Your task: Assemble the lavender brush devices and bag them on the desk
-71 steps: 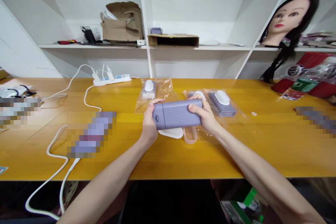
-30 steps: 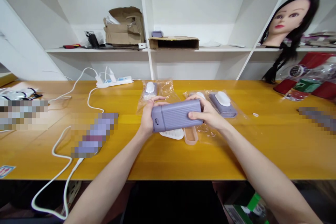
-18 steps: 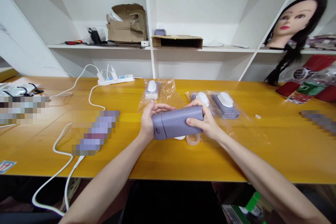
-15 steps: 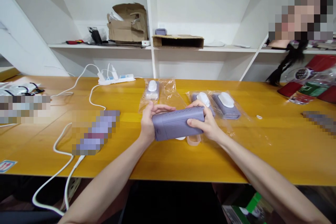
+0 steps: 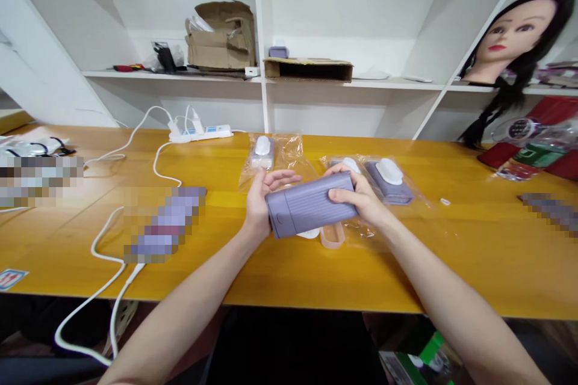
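Yellow wooden counter (image 5: 316, 283): below a ribbed purple plastic box (image 5: 311, 206), tipped further face-up than before.
Right hand (image 5: 365, 197): fingers clamped on box's right end.
Left hand (image 5: 258, 204): fingers outstretched, palm against left end.

In front of the case (image 5: 316, 204), bare desk (image 5: 311, 280) leaves a way through between the forearms, with a tray (image 5: 332, 244) and a white piece (image 5: 309, 233) at the case's near side. Left of the case, a lane runs between the left grip (image 5: 261, 207) and a blurred slab (image 5: 169, 216); its cable (image 5: 93, 246) crosses beyond. Behind the case, 3 bagged units (image 5: 389, 173) and loose film (image 5: 291, 152) stand in the way. Right of the case, past the right grip (image 5: 365, 200), only a ring (image 5: 445, 201) interrupts the desk before the bottle (image 5: 537, 156).
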Motion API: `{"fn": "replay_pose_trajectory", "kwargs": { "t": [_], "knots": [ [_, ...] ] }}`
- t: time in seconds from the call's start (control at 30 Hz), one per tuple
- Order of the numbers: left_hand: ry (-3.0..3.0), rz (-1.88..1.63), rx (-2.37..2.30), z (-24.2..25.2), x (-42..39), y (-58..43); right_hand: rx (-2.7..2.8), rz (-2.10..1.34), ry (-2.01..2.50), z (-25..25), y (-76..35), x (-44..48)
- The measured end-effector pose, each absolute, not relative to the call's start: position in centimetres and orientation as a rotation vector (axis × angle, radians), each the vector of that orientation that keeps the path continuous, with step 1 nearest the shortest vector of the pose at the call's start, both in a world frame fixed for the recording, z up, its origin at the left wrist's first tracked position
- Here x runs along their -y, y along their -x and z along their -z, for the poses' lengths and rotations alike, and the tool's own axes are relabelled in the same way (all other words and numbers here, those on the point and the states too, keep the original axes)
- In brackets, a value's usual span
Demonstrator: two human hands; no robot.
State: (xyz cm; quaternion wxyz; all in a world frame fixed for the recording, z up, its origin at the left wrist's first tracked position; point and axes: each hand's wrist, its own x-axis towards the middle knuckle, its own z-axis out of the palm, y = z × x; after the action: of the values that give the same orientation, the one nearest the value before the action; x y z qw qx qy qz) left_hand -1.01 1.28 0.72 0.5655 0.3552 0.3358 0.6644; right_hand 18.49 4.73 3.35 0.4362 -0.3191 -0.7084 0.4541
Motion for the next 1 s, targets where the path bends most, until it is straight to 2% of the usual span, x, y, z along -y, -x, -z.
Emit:
{"fn": "replay_pose_trajectory", "kwargs": {
  "t": [0.13, 0.27, 0.47, 0.7, 1.0],
  "knots": [
    [-1.075, -1.595, -0.783, 0.0, -1.6, 1.3, 1.642, -1.049, 0.769, -3.8, -19.6, -5.6],
    [-1.260, -1.556, -0.784, 0.4, -1.7, 1.0, 1.450, -1.133, 0.797, -3.8, -20.2, -6.2],
    [-1.396, -1.592, -0.929, -0.1, -1.5, 0.9, 1.602, -1.046, 0.753, -3.8, -20.6, -6.3],
    [-1.435, -1.428, -1.060, -0.8, -1.2, 1.4, 1.752, -0.937, 0.773, -4.2, -21.0, -6.2],
    [-1.647, -1.419, -1.248, 0.0, -1.0, 1.4, 1.815, -0.969, 0.723, -4.7, -21.3, -5.7]
  ]
}}
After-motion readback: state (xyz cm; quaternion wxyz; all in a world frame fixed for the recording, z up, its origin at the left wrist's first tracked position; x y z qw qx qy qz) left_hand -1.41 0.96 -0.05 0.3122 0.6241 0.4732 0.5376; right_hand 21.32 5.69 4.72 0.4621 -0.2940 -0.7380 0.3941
